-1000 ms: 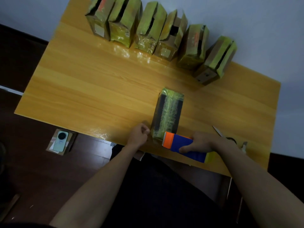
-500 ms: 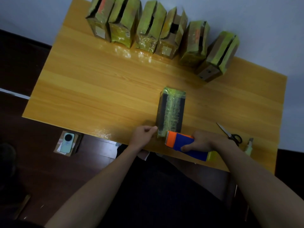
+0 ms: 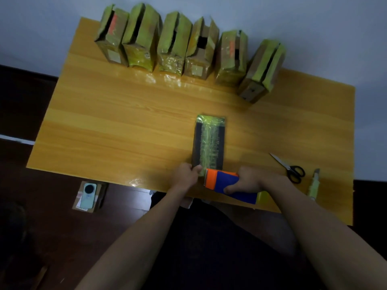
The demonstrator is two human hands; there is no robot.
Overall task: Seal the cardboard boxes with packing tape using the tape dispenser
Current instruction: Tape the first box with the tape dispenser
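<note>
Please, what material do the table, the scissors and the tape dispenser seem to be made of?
Table: wood or wood-look laminate; grain lines show, with glossy reflections.
Scissors: pale, probably metal blades; black handles, likely plastic.
Tape dispenser: looks like matte plastic, orange and blue, with a toothed cutting edge whose material I cannot tell.

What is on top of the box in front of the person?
A strip of yellow-green tape runs along the top of the box. Its near end is hidden by the left hand and the dispenser.

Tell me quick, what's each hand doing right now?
Left hand: pinching the tape end at the near edge of the box.
Right hand: gripping the tape dispenser.
</note>
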